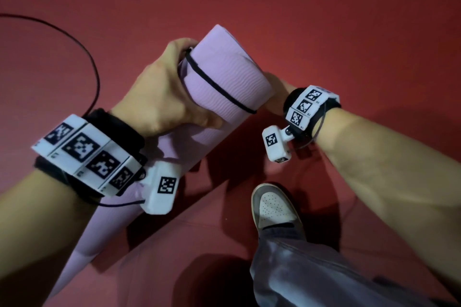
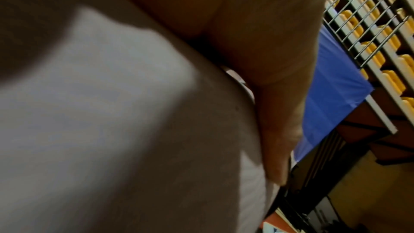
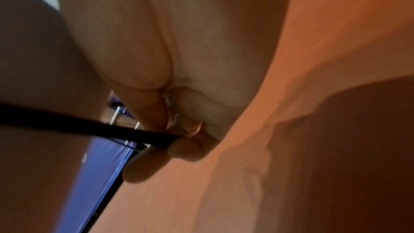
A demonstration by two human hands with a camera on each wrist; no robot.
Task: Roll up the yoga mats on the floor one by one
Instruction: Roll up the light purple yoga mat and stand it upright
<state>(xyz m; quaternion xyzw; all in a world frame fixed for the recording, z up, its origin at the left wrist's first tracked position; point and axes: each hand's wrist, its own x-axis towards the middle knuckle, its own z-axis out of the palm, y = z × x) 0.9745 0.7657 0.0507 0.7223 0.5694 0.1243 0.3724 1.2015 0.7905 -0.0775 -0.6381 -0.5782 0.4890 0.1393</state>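
1. Left hand (image 1: 159, 97) sits left of centre in the head view, fingers and thumb curled round the upper part of a rolled lilac yoga mat (image 1: 224, 77), gripping it.
2. Right hand (image 1: 274, 97), just right of centre, is mostly hidden behind the roll; only its heel and wrist show there. In the right wrist view its fingers (image 3: 186, 150) are curled and pinch a thin black cord (image 3: 89, 127) against the mat's surface (image 3: 291, 95).
3. That black cord (image 1: 219, 85) runs as a loop round the roll near its upper end, slanting from the left thumb side down to the right hand.
4. The mat is rolled tight and held tilted off the floor, its upper end at upper centre of the head frame, its lower part running down to the lower left under the left forearm.
5. In the left wrist view the mat (image 2: 112, 112) fills most of the frame, with the left hand (image 2: 257, 33) pressed along its upper right edge.
6. A red floor (image 1: 324, 20) fills the background; a thin dark cable (image 1: 82, 47) curves across it at upper left.
7. A grey and white shoe (image 1: 274, 207) and a grey trouser leg (image 1: 324, 274) stand at lower centre right.
8. Both wrists carry white bands with black square markers (image 1: 82, 149).
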